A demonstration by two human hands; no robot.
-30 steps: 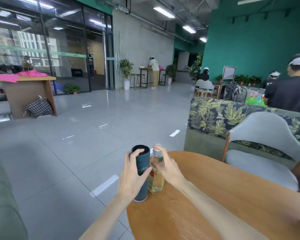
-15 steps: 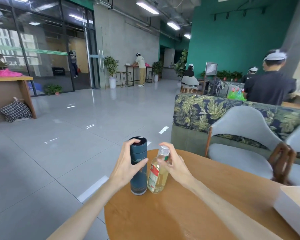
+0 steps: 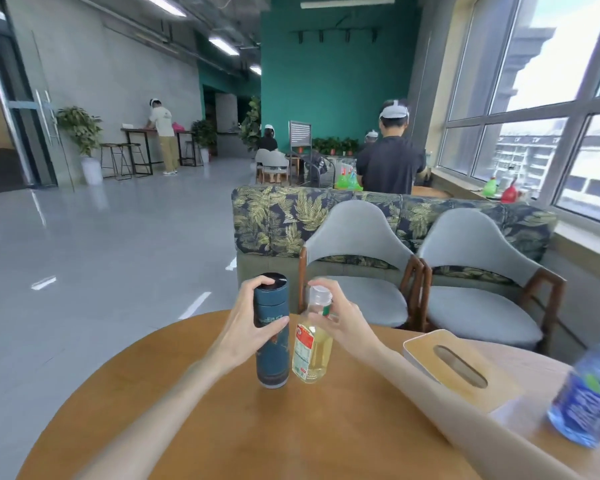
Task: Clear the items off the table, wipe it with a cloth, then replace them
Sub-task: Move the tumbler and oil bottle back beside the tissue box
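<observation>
**Desk:** What does the frame show?

**Photographer:** A person at a round, tan wooden table (image 3: 291, 438) grips two containers at once. The left hand (image 3: 253, 327) is wrapped around the upper half of a tall, dark teal cylindrical flask with a black lid (image 3: 271, 330); the right hand (image 3: 340, 323) is pinched on the neck of a clear plastic bottle of pale yellow liquid with a white cap and a red-and-white label (image 3: 312, 344). The two stand upright, touching side by side near the table's far edge.

**Desk:** What changed in the last second?

**Photographer:** Mostly the view. The head has swung right, so a white tissue box with a light wooden slotted lid (image 3: 461, 368) and a blurred blue-labelled water bottle (image 3: 589, 389) now show on the right of the table. A second ago neither was in sight. Both grips held throughout, and flask and bottle look to rest on the wood as before.

**Desk:** Meaning for the job?

**Photographer:** Clearing looks barely begun, I'd judge: four items remain on the top, and no cloth is visible. Lifting this pair away seems the step in hand.

**Desk:** The setting?

**Photographer:** The wood is smooth, with a soft sheen. Two grey upholstered chairs with wooden frames (image 3: 361, 271) face the table, backed by a leaf-print sofa (image 3: 274, 220). Beyond lie a glossy grey floor, a teal wall, big windows at right, and several other people at work.
</observation>
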